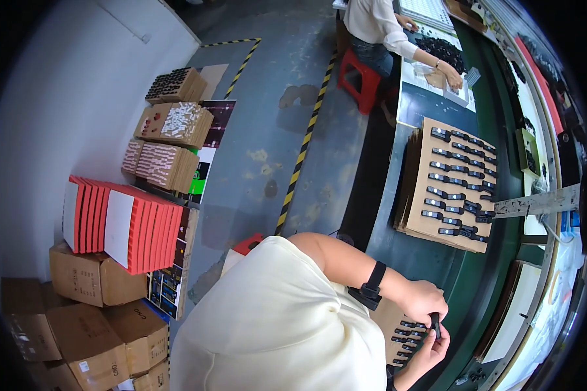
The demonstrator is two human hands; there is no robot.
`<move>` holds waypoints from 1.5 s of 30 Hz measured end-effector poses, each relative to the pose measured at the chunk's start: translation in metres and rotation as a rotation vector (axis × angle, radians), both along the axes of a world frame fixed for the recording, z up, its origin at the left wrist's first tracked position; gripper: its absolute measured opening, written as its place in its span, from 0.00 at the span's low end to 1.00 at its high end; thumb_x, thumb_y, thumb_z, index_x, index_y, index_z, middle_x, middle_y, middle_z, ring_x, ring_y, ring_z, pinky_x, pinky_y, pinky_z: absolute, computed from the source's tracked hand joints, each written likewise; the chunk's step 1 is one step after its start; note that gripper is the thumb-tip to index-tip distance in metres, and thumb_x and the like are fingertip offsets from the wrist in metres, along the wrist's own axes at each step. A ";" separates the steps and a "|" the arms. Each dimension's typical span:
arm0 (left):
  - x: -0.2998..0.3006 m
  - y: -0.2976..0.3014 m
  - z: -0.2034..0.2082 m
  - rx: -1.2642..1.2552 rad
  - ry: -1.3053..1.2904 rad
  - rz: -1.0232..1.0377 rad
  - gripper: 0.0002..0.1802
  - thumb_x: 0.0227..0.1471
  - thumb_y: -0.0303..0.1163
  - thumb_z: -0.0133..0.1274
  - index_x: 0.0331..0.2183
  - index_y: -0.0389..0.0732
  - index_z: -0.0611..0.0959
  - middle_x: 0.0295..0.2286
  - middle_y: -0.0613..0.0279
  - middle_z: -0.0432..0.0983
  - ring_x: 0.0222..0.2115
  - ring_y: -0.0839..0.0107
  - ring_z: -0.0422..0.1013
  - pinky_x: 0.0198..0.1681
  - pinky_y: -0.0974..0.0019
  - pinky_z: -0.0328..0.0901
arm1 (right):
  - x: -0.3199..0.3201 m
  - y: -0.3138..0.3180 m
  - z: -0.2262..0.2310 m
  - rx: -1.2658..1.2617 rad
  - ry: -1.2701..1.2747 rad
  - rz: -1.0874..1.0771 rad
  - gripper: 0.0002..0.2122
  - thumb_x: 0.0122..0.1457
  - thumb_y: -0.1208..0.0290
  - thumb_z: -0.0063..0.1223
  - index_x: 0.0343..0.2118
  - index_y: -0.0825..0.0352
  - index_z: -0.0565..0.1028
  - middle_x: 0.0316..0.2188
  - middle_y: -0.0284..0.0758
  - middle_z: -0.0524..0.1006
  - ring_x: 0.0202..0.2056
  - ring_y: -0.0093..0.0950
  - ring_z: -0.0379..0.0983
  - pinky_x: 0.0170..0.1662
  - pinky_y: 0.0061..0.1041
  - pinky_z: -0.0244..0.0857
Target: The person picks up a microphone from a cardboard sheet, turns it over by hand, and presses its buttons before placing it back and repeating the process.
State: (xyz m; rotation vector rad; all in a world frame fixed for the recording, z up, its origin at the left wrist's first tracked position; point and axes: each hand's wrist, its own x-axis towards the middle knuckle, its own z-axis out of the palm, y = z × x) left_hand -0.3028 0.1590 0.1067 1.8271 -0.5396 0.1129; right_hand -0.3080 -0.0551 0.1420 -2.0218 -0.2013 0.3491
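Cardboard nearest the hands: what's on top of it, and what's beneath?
Small black parts lie in rows on the cardboard. The cream shirt and left forearm cover part of it; whatever lies beneath cannot be seen.

The head-worn fisheye looks down, close above the wearer's cream cloth shirt [274,319] at six o'clock, smooth blue-grey floor [287,58] farther off at twelve.

Left arm [326,252] bare, reaching out from my shoulder and angled down toward my front. Left hand [424,300] back uppermost, fingers curled in, tips pinching. Right arm mostly out of view; only a short stretch of forearm [407,376] shows at the lower edge. Right hand [430,352] just beside the left, fingertips drawn together in a light pinch, pointing toward it.
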 end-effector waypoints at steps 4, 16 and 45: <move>-0.006 0.005 0.019 -0.079 0.172 -0.068 0.12 0.40 0.35 0.63 0.28 0.38 0.83 0.23 0.56 0.79 0.25 0.61 0.76 0.28 0.60 0.68 | -0.010 0.000 0.005 0.073 -0.151 0.022 0.10 0.60 0.80 0.51 0.45 0.74 0.72 0.41 0.36 0.73 0.41 0.24 0.70 0.46 0.22 0.64; -0.018 -0.020 0.023 -0.127 -0.110 0.030 0.08 0.40 0.32 0.60 0.27 0.41 0.80 0.21 0.60 0.76 0.25 0.58 0.74 0.29 0.58 0.66 | -0.030 -0.009 0.016 -0.061 -0.318 -0.014 0.12 0.58 0.81 0.52 0.45 0.74 0.71 0.41 0.38 0.73 0.42 0.27 0.70 0.48 0.25 0.65; -0.010 -0.043 0.062 -0.065 -0.332 -0.375 0.11 0.42 0.28 0.60 0.33 0.41 0.79 0.27 0.58 0.76 0.30 0.57 0.72 0.40 0.57 0.66 | -0.081 -0.012 0.048 -0.142 -0.597 -0.325 0.12 0.48 0.82 0.58 0.38 0.72 0.74 0.33 0.42 0.74 0.34 0.38 0.71 0.40 0.30 0.65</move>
